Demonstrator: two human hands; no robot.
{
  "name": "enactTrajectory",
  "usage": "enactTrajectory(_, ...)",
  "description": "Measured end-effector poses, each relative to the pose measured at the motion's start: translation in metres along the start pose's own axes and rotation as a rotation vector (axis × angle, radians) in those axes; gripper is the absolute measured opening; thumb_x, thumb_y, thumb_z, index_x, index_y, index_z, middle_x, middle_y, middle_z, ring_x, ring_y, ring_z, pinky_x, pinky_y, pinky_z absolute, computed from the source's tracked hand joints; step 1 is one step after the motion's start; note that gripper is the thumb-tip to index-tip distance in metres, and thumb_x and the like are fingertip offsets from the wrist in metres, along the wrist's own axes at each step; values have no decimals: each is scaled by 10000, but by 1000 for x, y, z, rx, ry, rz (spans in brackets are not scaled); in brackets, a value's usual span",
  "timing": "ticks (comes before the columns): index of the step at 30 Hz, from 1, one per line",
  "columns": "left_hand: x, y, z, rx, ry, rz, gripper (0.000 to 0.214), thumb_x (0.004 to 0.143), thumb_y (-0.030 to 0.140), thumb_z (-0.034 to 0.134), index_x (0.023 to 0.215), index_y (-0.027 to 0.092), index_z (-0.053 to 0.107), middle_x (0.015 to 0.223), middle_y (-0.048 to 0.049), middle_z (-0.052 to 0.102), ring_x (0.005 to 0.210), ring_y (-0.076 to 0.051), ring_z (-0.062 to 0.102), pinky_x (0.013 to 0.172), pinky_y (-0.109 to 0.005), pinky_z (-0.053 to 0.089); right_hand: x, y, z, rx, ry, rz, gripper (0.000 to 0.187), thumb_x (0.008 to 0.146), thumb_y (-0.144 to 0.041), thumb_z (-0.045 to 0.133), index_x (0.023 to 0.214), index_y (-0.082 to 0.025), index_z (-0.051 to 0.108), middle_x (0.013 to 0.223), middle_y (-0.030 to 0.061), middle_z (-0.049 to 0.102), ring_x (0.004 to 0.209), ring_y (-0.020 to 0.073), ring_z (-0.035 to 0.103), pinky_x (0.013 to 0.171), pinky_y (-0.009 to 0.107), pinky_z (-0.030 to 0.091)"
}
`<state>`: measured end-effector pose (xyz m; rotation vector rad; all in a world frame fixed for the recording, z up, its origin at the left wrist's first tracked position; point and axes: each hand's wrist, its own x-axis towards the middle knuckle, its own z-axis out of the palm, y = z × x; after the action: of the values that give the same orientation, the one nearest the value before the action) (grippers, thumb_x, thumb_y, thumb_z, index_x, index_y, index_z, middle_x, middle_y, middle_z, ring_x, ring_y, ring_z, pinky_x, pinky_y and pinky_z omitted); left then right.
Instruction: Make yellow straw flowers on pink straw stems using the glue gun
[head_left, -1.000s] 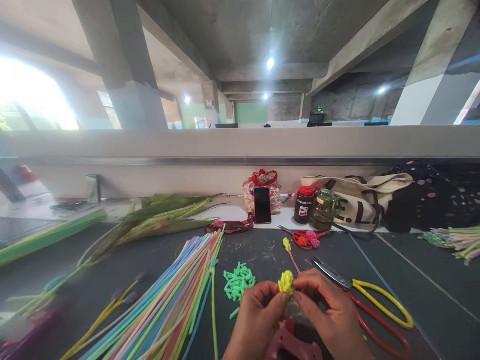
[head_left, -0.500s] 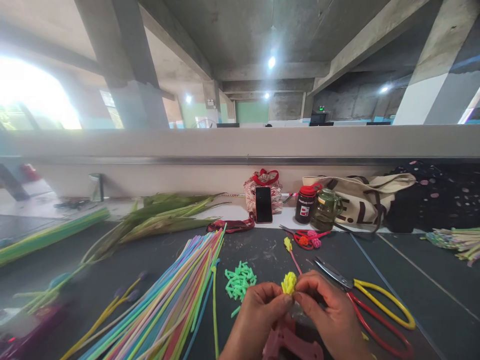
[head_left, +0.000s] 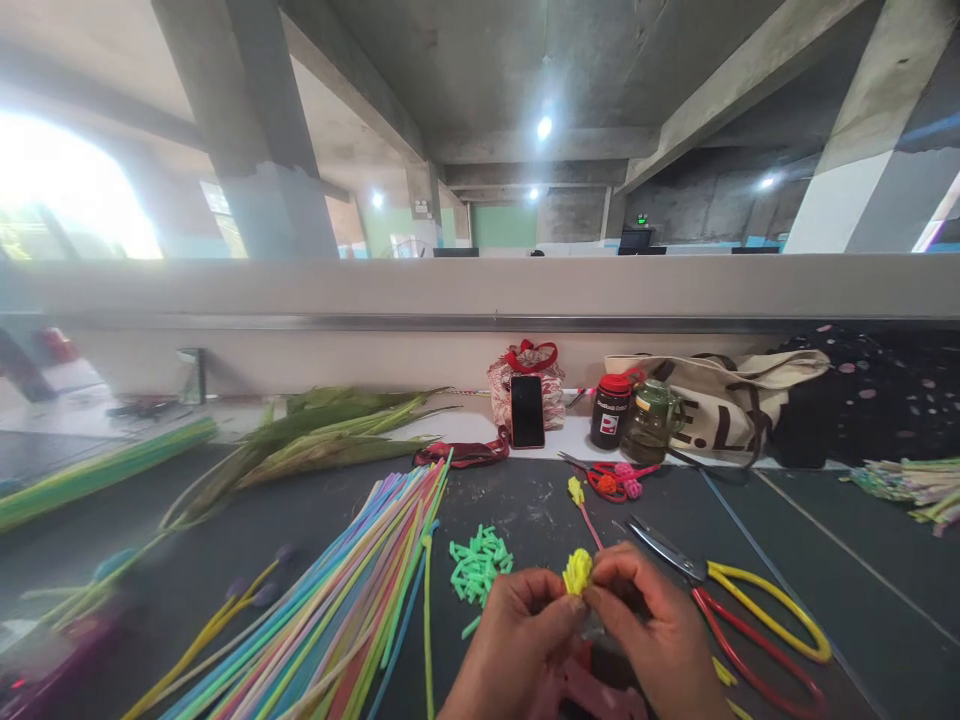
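Note:
Both my hands meet low in the middle of the view over a dark table [head_left: 247, 520]. My left hand [head_left: 517, 640] and my right hand [head_left: 652, 640] pinch a small yellow knotted flower [head_left: 577, 571] between their fingertips. A pink object [head_left: 592, 690] lies under my hands, partly hidden. Just left of my left hand is a small heap of green cut straw pieces [head_left: 475, 566]. Large scissors with yellow and red handles [head_left: 742, 605] lie right of my right hand.
A fan of long coloured straws [head_left: 345, 590] spreads at the left. Green leaves [head_left: 330, 435] lie behind it. At the back stand a phone [head_left: 526, 411], a red-lidded jar [head_left: 610, 411], a glass jar [head_left: 648, 421], a tote bag [head_left: 727, 400] and small red scissors [head_left: 600, 478].
My hands have stayed together on the yellow flower, shifting a little to the right and down with small finger movements. Nothing else on the table has moved.

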<state>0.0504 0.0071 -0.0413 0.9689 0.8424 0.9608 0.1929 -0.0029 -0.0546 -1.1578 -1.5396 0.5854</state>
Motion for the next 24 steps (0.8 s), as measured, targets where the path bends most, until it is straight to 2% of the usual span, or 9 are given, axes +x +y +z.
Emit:
enactTrajectory(5, 3, -1, -4, 64, 21, 20, 300, 640, 379, 681, 532, 146, 526, 422, 45, 479, 380, -45, 328, 421, -194, 212, -2, -1, 1, 96, 48, 121, 111, 731, -318, 639, 737, -227, 576, 707, -16, 581, 650, 163, 569, 583, 234, 458)
enactTrajectory(10, 12, -6, -9, -42, 25, -17, 344, 599, 407, 719, 519, 136, 523, 425, 33, 506, 392, -45, 366, 431, -184, 246, -4, -6, 8, 321, 83, 221, 154, 727, -363, 649, 738, -220, 591, 641, -40, 561, 577, 128, 534, 507, 196, 422)
enactTrajectory(16, 7, 2, -9, -322, -97, -122, 303, 522, 329, 788, 555, 107, 586, 439, 6, 558, 357, -62, 454, 388, -172, 296, -2, -6, 13, 583, 64, 442, 258, 699, -438, 673, 771, -198, 609, 572, -55, 553, 451, 84, 481, 418, 168, 376)
enactTrajectory(21, 2, 9, -9, -392, -178, -102, 292, 535, 321, 792, 568, 97, 607, 430, 2, 563, 353, -50, 441, 394, -165, 336, -2, -5, 12, 608, 20, 479, 237, 688, -407, 697, 766, -196, 621, 570, -61, 531, 410, 54, 404, 371, 146, 275)
enactTrajectory(24, 2, 8, -11, -402, -201, -64, 301, 540, 340, 789, 577, 102, 609, 419, 6, 559, 345, -43, 425, 408, -163, 351, -3, -3, 13, 607, 2, 481, 252, 695, -432, 676, 780, -203, 613, 577, -49, 537, 429, 80, 424, 380, 166, 302)
